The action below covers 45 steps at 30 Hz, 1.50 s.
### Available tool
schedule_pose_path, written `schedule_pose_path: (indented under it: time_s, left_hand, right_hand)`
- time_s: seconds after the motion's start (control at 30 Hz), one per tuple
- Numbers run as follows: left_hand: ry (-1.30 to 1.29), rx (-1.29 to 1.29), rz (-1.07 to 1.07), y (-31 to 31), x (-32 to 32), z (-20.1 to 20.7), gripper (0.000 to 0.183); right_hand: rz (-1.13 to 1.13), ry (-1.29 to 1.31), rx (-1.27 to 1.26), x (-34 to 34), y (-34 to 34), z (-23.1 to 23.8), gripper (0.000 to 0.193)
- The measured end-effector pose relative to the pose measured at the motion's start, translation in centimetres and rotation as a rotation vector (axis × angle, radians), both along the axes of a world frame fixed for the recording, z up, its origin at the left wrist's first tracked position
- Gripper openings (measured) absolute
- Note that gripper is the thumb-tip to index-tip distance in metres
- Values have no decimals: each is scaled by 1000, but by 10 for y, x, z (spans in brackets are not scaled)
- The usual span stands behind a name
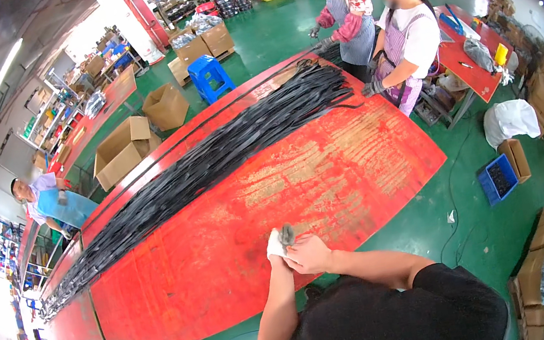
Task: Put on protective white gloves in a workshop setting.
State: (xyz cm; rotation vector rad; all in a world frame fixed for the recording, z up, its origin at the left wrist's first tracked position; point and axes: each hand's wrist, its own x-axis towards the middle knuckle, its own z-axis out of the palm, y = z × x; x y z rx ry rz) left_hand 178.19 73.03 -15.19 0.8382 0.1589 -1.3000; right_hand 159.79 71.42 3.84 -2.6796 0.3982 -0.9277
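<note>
Both my hands are together above the near edge of the long red table (182,273). My left hand (278,256) is partly covered by a white work glove (274,243) with a grey, coated-looking part that sticks up beside it. Its fingers are hidden in or behind the glove. My right hand (310,255) is bare, its fingers closed on the glove's edge against the left hand. Beyond them, a long thick bundle of black flat strips (214,150) lies lengthwise across the table, apart from my hands.
Two people in aprons and gloves, one in a striped apron (354,33), stand at the table's far right end. Another in a blue apron (65,206) is at far left. A blue stool (210,79), open cartons (123,149) and a blue crate (498,178) stand on the green floor.
</note>
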Motion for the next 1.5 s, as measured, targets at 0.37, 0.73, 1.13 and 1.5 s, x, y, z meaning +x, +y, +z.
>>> schedule_pose_path:
  time_s: [0.37, 0.73, 1.13, 1.5]
  left_hand:
    - [34, -174, 358, -33, -7, 54, 71]
    - [233, -662, 259, -43, -40, 194, 63]
    - [23, -574, 237, -65, -21, 224, 62]
    - [22, -666, 429, -89, -36, 255, 70]
  right_hand:
    - [-258, 468, 212, 3, -28, -4, 34]
    - [-167, 498, 290, 1, -17, 20, 37]
    - [-229, 458, 305, 10, -31, 43, 36]
    - [-322, -283, 1079, 27, -28, 16, 26]
